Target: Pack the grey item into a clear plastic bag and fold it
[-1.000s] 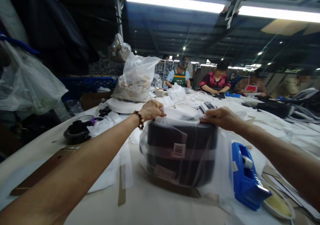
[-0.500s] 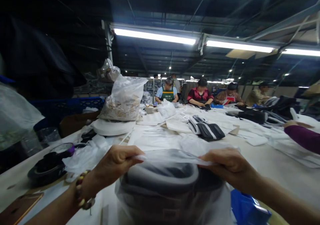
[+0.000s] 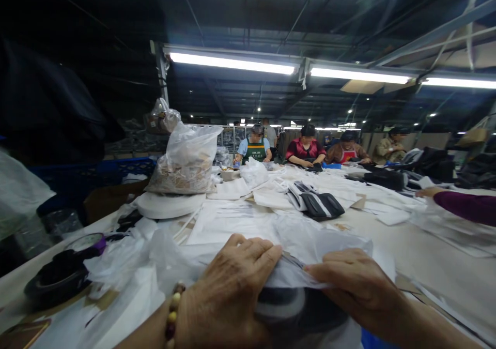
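Observation:
A translucent plastic bag (image 3: 325, 243) lies in front of me, with a dark grey and white padded item (image 3: 287, 305) inside it. My right hand (image 3: 356, 279) pinches the bag's edge between thumb and fingers. Bent over the left part of the bag's mouth, my left hand (image 3: 240, 276) has its fingers pressed together on the plastic; its thumb is hidden. A bead bracelet (image 3: 173, 310) circles my left wrist. Both hands partly cover the bagged item.
Crumpled clear plastic (image 3: 120, 256), black tape rolls (image 3: 58, 276) and a large white roll (image 3: 170, 205) lie to the left. A filled plastic sack (image 3: 186, 160) stands behind. Dark padded pieces (image 3: 320, 204) lie ahead. A co-worker's purple sleeve (image 3: 465, 207) reaches in from the right; several people sit opposite.
My left hand has moved right and inward, from the bag's left corner onto its mouth near my right hand. The right hand keeps its grip. The view has shifted slightly.

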Action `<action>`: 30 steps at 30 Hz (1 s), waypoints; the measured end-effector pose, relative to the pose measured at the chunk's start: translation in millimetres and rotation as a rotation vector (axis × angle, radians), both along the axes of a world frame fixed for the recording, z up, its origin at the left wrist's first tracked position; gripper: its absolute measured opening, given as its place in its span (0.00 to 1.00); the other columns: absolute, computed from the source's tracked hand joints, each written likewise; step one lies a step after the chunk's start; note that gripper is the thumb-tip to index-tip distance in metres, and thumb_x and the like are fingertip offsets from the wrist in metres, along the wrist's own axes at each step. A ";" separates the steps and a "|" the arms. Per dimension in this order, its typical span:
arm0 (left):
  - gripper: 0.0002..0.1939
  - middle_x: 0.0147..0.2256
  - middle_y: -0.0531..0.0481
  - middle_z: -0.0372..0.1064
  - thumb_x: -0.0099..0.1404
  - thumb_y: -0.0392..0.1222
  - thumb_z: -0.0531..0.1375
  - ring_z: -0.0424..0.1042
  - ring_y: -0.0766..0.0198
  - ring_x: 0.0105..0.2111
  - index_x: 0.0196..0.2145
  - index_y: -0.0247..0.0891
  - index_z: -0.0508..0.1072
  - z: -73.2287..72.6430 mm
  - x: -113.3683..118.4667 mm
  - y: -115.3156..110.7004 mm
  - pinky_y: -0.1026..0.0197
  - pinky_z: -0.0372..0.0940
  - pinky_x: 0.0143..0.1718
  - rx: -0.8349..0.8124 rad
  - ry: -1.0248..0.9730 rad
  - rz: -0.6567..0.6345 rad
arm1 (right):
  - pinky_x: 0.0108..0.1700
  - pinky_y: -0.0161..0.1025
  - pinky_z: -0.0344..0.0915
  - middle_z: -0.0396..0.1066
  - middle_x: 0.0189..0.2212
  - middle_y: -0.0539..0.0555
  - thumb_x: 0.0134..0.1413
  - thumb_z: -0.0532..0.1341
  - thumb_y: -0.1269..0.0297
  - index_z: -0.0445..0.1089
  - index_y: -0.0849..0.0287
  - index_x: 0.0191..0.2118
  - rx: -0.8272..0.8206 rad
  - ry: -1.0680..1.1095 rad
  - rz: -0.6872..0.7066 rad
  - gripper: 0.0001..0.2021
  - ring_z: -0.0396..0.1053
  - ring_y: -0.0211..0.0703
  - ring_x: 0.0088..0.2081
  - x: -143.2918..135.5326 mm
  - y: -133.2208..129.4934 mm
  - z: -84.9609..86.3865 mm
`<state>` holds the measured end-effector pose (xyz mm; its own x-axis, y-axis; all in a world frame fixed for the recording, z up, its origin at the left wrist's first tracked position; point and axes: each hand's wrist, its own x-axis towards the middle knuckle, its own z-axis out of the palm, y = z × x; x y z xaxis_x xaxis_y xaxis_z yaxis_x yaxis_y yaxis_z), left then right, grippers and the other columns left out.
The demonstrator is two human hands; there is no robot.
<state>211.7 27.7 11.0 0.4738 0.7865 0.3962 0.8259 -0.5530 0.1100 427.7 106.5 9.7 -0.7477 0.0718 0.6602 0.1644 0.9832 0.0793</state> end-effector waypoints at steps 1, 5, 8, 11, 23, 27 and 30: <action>0.35 0.47 0.49 0.66 0.43 0.41 0.68 0.65 0.56 0.45 0.50 0.40 0.64 -1.3 -0.2 3.6 0.54 0.57 0.48 -0.008 -0.036 0.010 | 0.23 0.32 0.52 0.63 0.16 0.48 0.66 0.45 0.63 0.67 0.61 0.32 -0.033 0.011 0.011 0.17 0.60 0.33 0.18 0.9 1.6 -0.5; 0.15 0.32 0.52 0.69 0.48 0.32 0.62 0.67 0.61 0.34 0.37 0.39 0.70 -3.3 0.7 13.2 0.56 0.56 0.40 0.048 -0.077 0.049 | 0.25 0.30 0.54 0.67 0.20 0.48 0.63 0.49 0.64 0.69 0.61 0.33 -0.240 -0.020 0.010 0.13 0.64 0.33 0.22 2.5 7.7 4.9; 0.11 0.29 0.52 0.69 0.48 0.29 0.62 0.67 0.62 0.32 0.32 0.37 0.70 -2.3 1.6 18.3 0.57 0.55 0.38 0.052 -0.083 0.077 | 0.27 0.32 0.53 0.66 0.24 0.50 0.59 0.53 0.69 0.69 0.60 0.30 -0.244 -0.135 -0.156 0.09 0.63 0.35 0.25 -3.1 3.6 17.2; 0.12 0.30 0.52 0.70 0.47 0.30 0.63 0.68 0.61 0.33 0.32 0.36 0.70 -1.5 1.0 21.6 0.56 0.54 0.39 0.027 -0.086 0.094 | 0.30 0.36 0.51 0.66 0.27 0.52 0.54 0.57 0.72 0.68 0.60 0.29 -0.076 -0.199 -0.274 0.05 0.61 0.39 0.28 -17.0 -6.4 25.9; 0.25 0.31 0.52 0.68 0.42 0.36 0.67 0.65 0.57 0.32 0.40 0.34 0.65 11.1 0.9 16.5 0.59 0.57 0.36 -0.065 -0.018 0.248 | 0.25 0.32 0.51 0.62 0.20 0.49 0.62 0.48 0.70 0.65 0.62 0.29 0.050 0.098 -0.163 0.13 0.60 0.35 0.22 -34.0 8.0 9.2; 0.21 0.29 0.56 0.66 0.40 0.40 0.71 0.65 0.62 0.31 0.31 0.36 0.67 17.1 -1.6 22.0 0.60 0.54 0.36 -0.130 -0.088 0.173 | 0.24 0.33 0.51 0.62 0.18 0.48 0.62 0.48 0.70 0.64 0.61 0.29 0.148 0.131 -0.203 0.12 0.61 0.35 0.20 -33.6 12.2 -0.5; 0.20 0.30 0.57 0.67 0.42 0.45 0.72 0.66 0.62 0.33 0.30 0.37 0.68 23.5 -8.0 22.4 0.60 0.54 0.38 -0.185 -0.083 0.134 | 0.23 0.34 0.49 0.60 0.15 0.47 0.63 0.48 0.68 0.63 0.61 0.27 0.214 0.150 -0.223 0.14 0.58 0.35 0.17 -33.7 14.1 -2.8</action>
